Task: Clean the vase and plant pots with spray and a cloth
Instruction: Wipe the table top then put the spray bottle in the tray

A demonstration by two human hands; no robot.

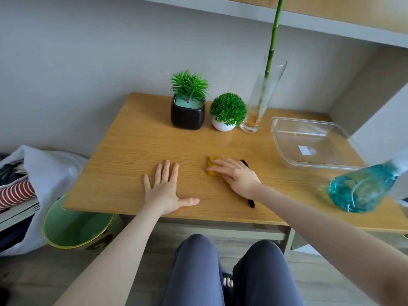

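A tall glass vase (262,93) with a green bamboo stalk stands at the back of the wooden table (132,151). Left of it sit a small white pot (220,125) with a round green plant and a black square pot (187,117) with a spiky plant. A yellow cloth (212,166) with black edging lies mid-table under my right hand (238,176), whose fingers lie flat on it. My left hand (165,188) rests flat on the bare table, fingers spread. A blue spray bottle (362,188) stands at the table's right front edge.
A clear plastic tub (313,142) sits at the back right. A green bin (75,228) stands on the floor left of the table, beside a white bag and folded clothes. A shelf runs overhead. My knees are under the front edge.
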